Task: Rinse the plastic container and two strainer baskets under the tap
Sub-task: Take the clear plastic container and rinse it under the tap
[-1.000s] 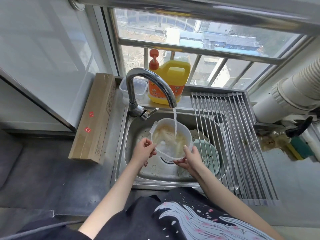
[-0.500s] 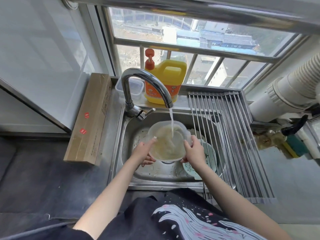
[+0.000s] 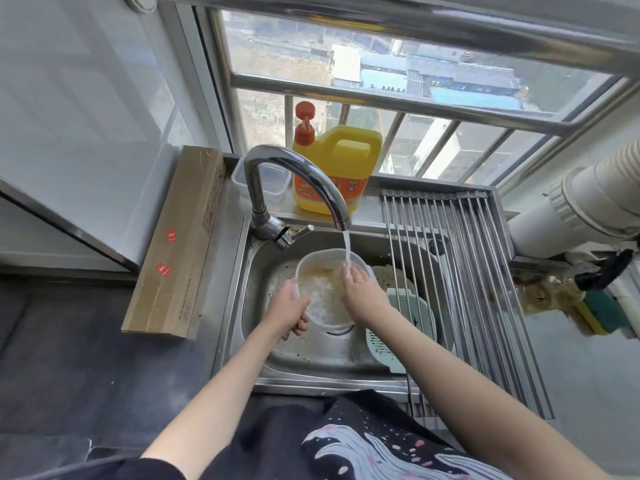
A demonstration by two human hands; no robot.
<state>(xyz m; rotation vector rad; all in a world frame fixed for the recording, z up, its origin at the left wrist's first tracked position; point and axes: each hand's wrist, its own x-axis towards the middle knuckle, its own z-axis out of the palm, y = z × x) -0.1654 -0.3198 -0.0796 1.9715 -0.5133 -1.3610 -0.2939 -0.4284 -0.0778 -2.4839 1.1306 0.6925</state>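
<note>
Container, translucent white plastic, round [image 3: 320,292]: held over the middle of the stainless steel sink basin [image 3: 277,355], mouth up, directly beneath the running stream [image 3: 347,249] so the water falls inside; cloudy brownish water partly fills it.

Grip, left hand [image 3: 285,306]: fingers curled round the container's rim and wall at its 8 o'clock side, apparently carrying its weight and steadying it under the flow.

Grip, right hand [image 3: 358,289]: fingers fairly straight and reaching over the rim at 3 o'clock into the container, fingertips [image 3: 346,271] in the stream; it holds nothing, and is probably placed so to rub the inner wall clean.

Tap, chromed gooseneck [image 3: 294,168]: rises at 11 o'clock of the basin, spout arching over the container, lever [image 3: 298,233] out to the side.

Strainer basket, pale green perforated plastic [image 3: 398,336]: lies in the basin at 4 o'clock of the container, by the right forearm; not yet rinsed, by the look of it.

Strainer basket, cream perforated [image 3: 391,280]: partly hidden at 3 o'clock, tucked behind the green one.

Rack, steel roll-up rods [image 3: 467,289]: spans the basin's right part, likely for draining.

Detergent jug, yellow with orange pump [image 3: 337,168]: on the ledge at 12 o'clock.

Box, clear lidded plastic [image 3: 263,183]: behind the tap.

Carton, long brown cardboard [image 3: 180,244]: on the surface at 9 o'clock.
</note>
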